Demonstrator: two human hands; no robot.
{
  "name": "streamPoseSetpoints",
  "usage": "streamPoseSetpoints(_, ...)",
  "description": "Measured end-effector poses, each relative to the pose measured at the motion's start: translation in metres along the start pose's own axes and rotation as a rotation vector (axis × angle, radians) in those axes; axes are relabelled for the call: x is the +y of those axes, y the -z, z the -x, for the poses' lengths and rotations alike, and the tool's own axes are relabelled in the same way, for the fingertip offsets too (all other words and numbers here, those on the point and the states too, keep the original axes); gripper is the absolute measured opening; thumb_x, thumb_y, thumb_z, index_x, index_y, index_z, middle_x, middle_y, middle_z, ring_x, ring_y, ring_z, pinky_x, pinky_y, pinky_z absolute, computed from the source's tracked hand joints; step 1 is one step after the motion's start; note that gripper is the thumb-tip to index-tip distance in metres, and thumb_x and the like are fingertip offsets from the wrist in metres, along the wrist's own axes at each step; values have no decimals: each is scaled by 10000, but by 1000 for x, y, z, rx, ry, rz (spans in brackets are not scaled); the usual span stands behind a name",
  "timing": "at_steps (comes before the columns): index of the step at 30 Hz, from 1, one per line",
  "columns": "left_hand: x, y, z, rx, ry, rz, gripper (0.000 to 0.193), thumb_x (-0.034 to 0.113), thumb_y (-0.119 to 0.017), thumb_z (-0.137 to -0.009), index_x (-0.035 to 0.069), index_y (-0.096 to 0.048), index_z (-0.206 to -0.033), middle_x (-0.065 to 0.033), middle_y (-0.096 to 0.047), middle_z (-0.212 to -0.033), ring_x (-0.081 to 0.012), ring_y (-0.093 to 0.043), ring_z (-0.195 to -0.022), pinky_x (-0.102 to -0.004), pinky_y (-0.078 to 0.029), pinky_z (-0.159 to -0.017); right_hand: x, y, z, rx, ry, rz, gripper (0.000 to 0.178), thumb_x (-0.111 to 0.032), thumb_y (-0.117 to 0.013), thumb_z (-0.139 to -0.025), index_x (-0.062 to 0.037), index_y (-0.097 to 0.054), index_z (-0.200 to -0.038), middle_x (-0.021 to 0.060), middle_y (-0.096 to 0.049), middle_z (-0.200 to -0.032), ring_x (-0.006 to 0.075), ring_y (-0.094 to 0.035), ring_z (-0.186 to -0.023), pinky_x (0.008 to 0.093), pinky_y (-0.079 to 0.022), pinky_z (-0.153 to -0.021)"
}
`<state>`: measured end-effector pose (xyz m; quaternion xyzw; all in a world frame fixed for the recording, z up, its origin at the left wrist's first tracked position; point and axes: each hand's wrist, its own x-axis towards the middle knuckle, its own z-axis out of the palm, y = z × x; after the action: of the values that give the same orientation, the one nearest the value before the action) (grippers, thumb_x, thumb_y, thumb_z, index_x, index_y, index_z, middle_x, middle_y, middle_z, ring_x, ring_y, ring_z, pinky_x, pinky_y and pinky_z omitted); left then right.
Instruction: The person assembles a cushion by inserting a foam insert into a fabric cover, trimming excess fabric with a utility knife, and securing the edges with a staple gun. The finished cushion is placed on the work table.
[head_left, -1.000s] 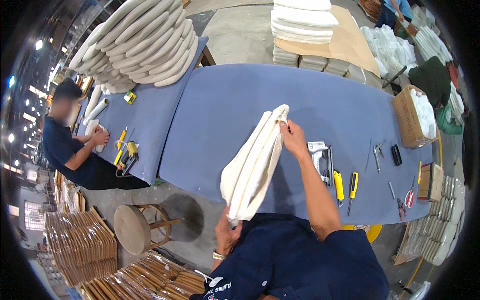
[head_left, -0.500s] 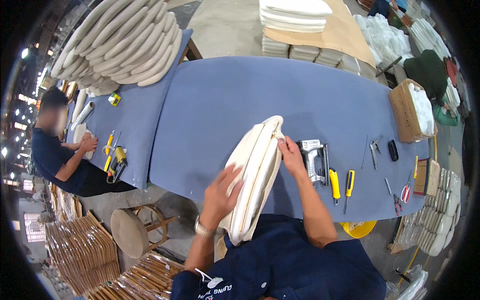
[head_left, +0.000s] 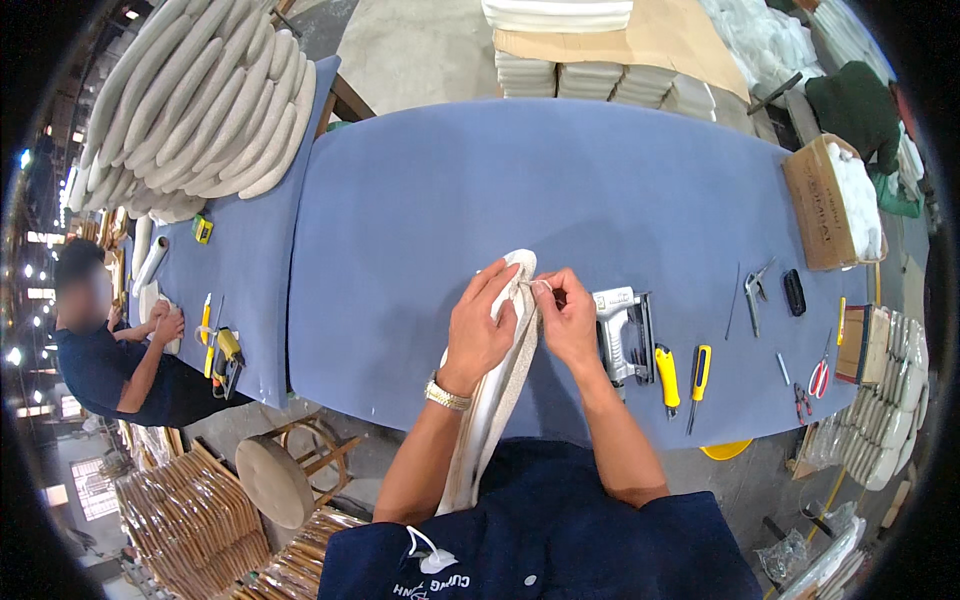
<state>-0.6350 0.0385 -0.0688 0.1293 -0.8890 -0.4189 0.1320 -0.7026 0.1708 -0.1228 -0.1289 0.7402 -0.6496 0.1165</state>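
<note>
A long cream cushion (head_left: 502, 385) with a fabric cover stands on its edge before me, one end near my body and the rounded far end over the table. The gap along its upper side shows a white inner layer between the cover's edges. My left hand (head_left: 482, 335) grips the cushion near its far end, fingers bent over the side. On the right side of that end, my right hand (head_left: 568, 320) pinches the cover's edge between thumb and fingers. To the right of this hand lies a silver staple gun (head_left: 622, 335) on the blue table (head_left: 430, 190).
Right of the staple gun lie a yellow-handled cutter (head_left: 667, 380), a yellow screwdriver (head_left: 699, 385), pliers (head_left: 802, 403) and red-handled scissors (head_left: 820, 378). A cardboard box (head_left: 822, 205) stands at the right edge. Stacked cushions (head_left: 200, 110) rise at the far left. A co-worker (head_left: 110, 340) works there.
My left hand has moved up from the cushion's middle to its far end. My right hand has shifted slightly nearer and pinches the cover there. The cushion is more upright in view.
</note>
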Motion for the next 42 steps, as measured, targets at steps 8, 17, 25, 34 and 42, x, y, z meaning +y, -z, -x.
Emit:
streamPoseSetpoints(8, -15, -1, -7, -44, -63, -18, 307, 21, -651, -881, 120, -736, -1158, -146, -657, -1318, -325, -656, -1175, -407, -531, -983, 37, -9, -7, -25, -282, -614, 282, -125, -651, -1004, -115, -491, -772, -106, -396, -742, 28, -328, -683, 227, -301, -603)
streamPoseSetpoints(17, -17, 14, -14, -134, -128, -68, 261, 15, -651, -877, 90, -729, -1115, -155, -644, -1329, -325, -667, -1155, -397, -537, -985, 40, -9, -7, -11, -230, -344, 180, -152, -661, -968, -57, -560, -853, -60, -488, -768, 58, -427, -729, 247, -373, -631)
streamPoseSetpoints(25, 8, 8, -15, -186, -189, -321, 274, 121, -586, -900, -54, -635, -1105, -183, -618, -1241, -341, -656, -1106, -429, -571, -888, 38, 3, -4, -34, -205, -329, 184, -170, -637, -1013, -71, -553, -883, -50, -505, -802, 58, -429, -747, 237, -362, -639)
streamPoseSetpoints(34, -4, 2, -3, -77, -183, -238, 259, 175, -591, -924, -40, -694, -1024, -171, -652, -1192, -335, -691, -1040, -419, -583, -842, 41, 14, -5, -91, -251, -411, 143, -149, -627, -1020, -69, -561, -923, -43, -539, -852, 53, -456, -775, 220, -385, -684)
streamPoseSetpoints(42, 13, -5, -6, -87, -128, -357, 277, 161, -602, -891, -91, -655, -992, -186, -633, -1077, -326, -697, -961, -425, -603, -745, 29, 14, -9, -98, -223, -325, 164, -183, -615, -1035, -57, -564, -943, -39, -515, -833, 51, -430, -750, 220, -363, -647)
